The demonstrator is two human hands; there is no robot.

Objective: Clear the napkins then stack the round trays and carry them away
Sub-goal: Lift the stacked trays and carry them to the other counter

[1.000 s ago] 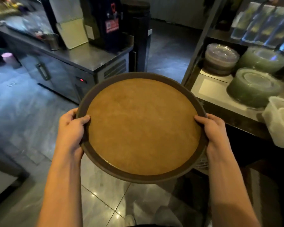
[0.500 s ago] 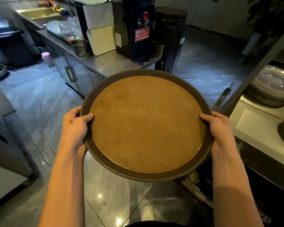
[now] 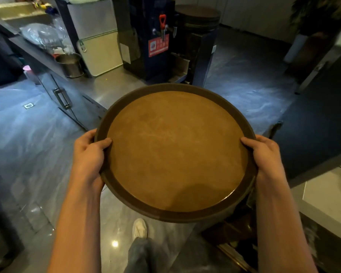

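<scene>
Carrying the round tray [image 3: 173, 148] at chest height, my left hand [image 3: 89, 154] and right hand [image 3: 264, 154] each clamped on opposite rims, thumbs over the lip, other fingers hidden beneath. No napkins on it, so this looks like the carry-away leg. Ahead, past the steel tabletop [image 3: 106, 89], a dark tray stack [image 3: 198, 15] waits; next I likely walk there, keeping it level.

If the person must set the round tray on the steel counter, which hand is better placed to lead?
Probably the left hand. It grips the round tray on the side nearest the steel counter, which lies ahead to the left. The right hand grips the rim on the far side.
</scene>
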